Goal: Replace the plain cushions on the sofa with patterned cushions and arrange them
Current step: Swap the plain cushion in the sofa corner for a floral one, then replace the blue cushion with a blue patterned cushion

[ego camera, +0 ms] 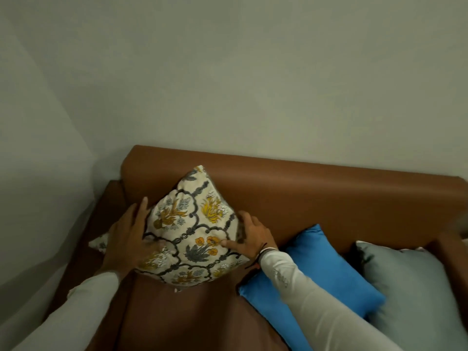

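A patterned cushion [192,229], cream with grey trellis and yellow flowers, stands on one corner against the backrest at the left end of the brown sofa [316,198]. My left hand [126,239] presses its left side with the thumb on the front. My right hand [249,235] grips its right edge, thumb on the front. A plain blue cushion [326,272] lies on the seat under my right forearm. To its right lies a plain grey-teal cushion [415,287].
The sofa stands against a pale wall [228,72], with a side wall [38,173] close to its left armrest [101,214]. The right armrest [453,252] shows at the frame edge. Bare brown seat [190,320] lies in front of the patterned cushion.
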The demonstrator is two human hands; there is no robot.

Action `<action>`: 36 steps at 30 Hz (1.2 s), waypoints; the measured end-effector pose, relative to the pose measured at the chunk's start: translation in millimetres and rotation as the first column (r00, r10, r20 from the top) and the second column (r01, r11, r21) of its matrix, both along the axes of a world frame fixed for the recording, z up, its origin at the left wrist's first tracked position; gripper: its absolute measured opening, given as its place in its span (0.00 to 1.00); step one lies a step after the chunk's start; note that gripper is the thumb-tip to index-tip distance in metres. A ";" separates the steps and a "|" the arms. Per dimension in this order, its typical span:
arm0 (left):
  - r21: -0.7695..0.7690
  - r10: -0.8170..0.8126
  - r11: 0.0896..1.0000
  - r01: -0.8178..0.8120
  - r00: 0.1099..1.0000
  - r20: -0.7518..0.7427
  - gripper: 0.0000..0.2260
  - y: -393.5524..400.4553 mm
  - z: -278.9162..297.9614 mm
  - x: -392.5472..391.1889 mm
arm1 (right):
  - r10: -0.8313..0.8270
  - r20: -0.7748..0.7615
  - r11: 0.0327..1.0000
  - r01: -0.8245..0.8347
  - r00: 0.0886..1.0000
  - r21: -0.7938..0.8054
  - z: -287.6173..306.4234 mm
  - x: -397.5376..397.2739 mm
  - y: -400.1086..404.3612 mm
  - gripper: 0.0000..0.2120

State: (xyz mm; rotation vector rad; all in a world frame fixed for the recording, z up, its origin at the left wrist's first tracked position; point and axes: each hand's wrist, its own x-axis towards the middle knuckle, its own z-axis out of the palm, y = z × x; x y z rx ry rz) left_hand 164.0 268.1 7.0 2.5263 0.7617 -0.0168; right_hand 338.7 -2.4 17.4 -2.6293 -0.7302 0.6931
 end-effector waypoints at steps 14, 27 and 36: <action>0.336 -0.285 0.894 0.297 0.955 -0.085 0.45 -270.7 -14.3 5.2 | -0.040 0.207 0.982 0.076 0.978 -0.172 4.5 4.4 -276.6 0.50; 0.260 -0.568 0.744 0.615 0.788 -0.237 0.57 -414.9 -178.5 -7.2 | -0.679 -0.701 0.102 0.973 0.219 0.205 -196.9 -62.0 -386.9 0.29; 0.241 -0.613 0.713 0.659 0.752 -0.243 0.56 -427.1 -170.2 -11.9 | -0.613 -0.783 0.018 0.993 0.105 0.119 -181.1 -83.8 -395.8 0.12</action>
